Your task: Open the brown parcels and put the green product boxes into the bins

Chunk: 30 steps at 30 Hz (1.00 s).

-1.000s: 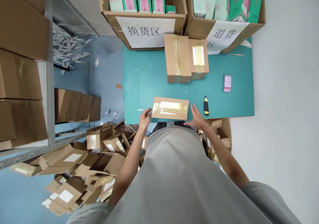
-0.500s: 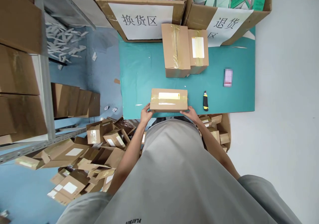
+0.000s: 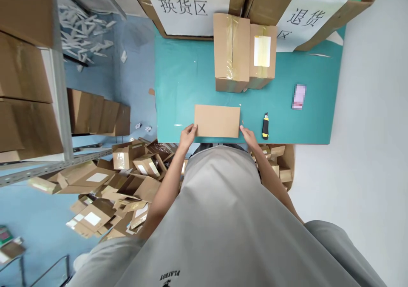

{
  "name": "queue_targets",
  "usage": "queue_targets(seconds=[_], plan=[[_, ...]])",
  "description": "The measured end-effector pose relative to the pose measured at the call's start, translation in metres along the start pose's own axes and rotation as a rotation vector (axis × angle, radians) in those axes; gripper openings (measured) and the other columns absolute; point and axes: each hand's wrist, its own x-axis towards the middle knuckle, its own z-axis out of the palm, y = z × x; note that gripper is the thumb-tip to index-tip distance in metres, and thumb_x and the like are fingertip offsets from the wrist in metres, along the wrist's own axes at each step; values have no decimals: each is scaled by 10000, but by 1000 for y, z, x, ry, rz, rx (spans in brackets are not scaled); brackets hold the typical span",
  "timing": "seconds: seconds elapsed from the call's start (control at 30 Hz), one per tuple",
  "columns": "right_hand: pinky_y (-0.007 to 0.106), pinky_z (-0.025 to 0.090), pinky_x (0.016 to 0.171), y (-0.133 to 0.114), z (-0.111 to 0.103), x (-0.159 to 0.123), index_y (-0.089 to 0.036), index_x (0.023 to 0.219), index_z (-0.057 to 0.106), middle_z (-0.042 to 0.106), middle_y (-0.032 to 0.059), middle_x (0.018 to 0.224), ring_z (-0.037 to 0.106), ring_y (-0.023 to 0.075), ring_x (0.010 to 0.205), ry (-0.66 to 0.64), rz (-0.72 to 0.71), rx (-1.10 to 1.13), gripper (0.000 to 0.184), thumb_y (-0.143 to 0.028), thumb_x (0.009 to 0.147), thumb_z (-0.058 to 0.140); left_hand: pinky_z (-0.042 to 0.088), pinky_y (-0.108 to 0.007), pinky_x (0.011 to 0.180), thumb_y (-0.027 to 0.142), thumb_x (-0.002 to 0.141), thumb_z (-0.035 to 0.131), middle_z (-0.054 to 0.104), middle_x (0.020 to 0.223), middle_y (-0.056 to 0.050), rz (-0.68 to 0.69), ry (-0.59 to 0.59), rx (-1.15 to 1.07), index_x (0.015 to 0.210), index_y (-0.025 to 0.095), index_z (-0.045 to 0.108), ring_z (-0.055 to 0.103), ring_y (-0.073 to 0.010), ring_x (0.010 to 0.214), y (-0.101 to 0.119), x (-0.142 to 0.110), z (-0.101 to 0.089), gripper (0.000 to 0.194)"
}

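Oblong cardboard box, plain face up, near edge of teal table

Head camera: head-worn, aimed forward and steeply down.
Grey shirt: seen closest, from above, at lower centre.
Teal table: viewed from above, farther off.
Labelled cartons: cut by the upper frame edge.

Warehouse returns area: returns sign, shelved cartons.

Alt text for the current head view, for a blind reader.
A person's left hand and right hand flank a plain carton at a teal table, a cutter lying to the right. Behind stand two taped cartons and two labelled boxes.
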Motion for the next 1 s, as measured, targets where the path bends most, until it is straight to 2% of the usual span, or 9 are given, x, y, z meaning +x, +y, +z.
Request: queue_targets(seconds=[0.07, 0.13, 0.23, 0.33, 0.5, 0.63, 0.73, 0.87, 1.0], plan=[[537, 570, 1197, 12, -1, -5, -211, 1020, 868, 868, 140, 1233, 763, 379, 1311, 26, 48, 28, 783, -917, 966, 534, 593, -476, 1183, 492, 1071, 574, 802, 1438, -162, -113, 31, -81, 1338, 154, 801, 732, -315, 1383, -11, -5, 0, 487], [546, 561, 1218, 20, -2, -10, -211, 1051, 878, 867, 154, 1265, 769, 372, 1317, 27, 71, 19, 716, -867, 944, 612, 578, -485, 1199, 407, 1049, 572, 761, 1512, -184, -196, 56, -91, 1405, 146, 765, 728, -310, 1400, -20, -12, -1, 482], [557, 570, 1212, 23, -1, -16, -218, 1049, 888, 871, 150, 1266, 785, 366, 1273, -23, 45, -21, 524, -702, 900, 754, 543, -483, 1241, 287, 955, 634, 779, 1482, -186, -174, 18, -24, 1341, 141, 796, 733, -321, 1397, -27, -24, -1, 444], [545, 612, 1158, 18, 2, -19, -225, 1000, 880, 878, 126, 1231, 795, 356, 1217, -85, 1, -45, 433, -628, 870, 791, 563, -484, 1207, 247, 891, 674, 838, 1352, -161, -126, -11, 41, 1277, 147, 825, 787, -335, 1273, -27, -32, 0, 427], [503, 678, 1030, -7, -6, -18, -212, 919, 877, 866, 133, 1157, 793, 347, 1123, -82, -98, -30, 548, -749, 855, 787, 624, -480, 1080, 331, 874, 771, 864, 1153, -160, -39, 65, 61, 1192, 136, 846, 815, -327, 1053, -12, -30, -3, 380], [491, 667, 1069, -37, -22, -7, -221, 1094, 922, 861, 121, 1195, 791, 322, 1138, 26, -190, -6, 554, -728, 912, 794, 650, -436, 1029, 480, 912, 814, 847, 1137, -138, 167, 162, -15, 1184, 149, 860, 804, -274, 1006, 17, -20, -16, 431], [493, 673, 1067, -52, -29, 2, -225, 1150, 930, 866, 114, 1180, 806, 315, 1102, 61, -217, -17, 540, -701, 932, 799, 659, -427, 1037, 531, 927, 823, 836, 1111, -108, 273, 180, -29, 1164, 163, 882, 801, -266, 1033, 40, -15, -26, 441], [488, 684, 1038, -55, -26, 6, -206, 1116, 934, 877, 126, 1135, 827, 324, 1044, 71, -169, -29, 570, -723, 907, 815, 666, -449, 1038, 493, 895, 862, 851, 1092, -112, 241, 175, -40, 1129, 163, 899, 816, -287, 1021, 50, -13, -27, 406], [469, 676, 1048, -44, -15, 4, -214, 1160, 923, 878, 122, 1176, 827, 318, 1078, 82, -139, -14, 613, -758, 942, 745, 662, -453, 1041, 474, 876, 854, 875, 1101, -131, 122, 186, -46, 1063, 167, 898, 822, -298, 1037, 35, -12, -20, 362]])
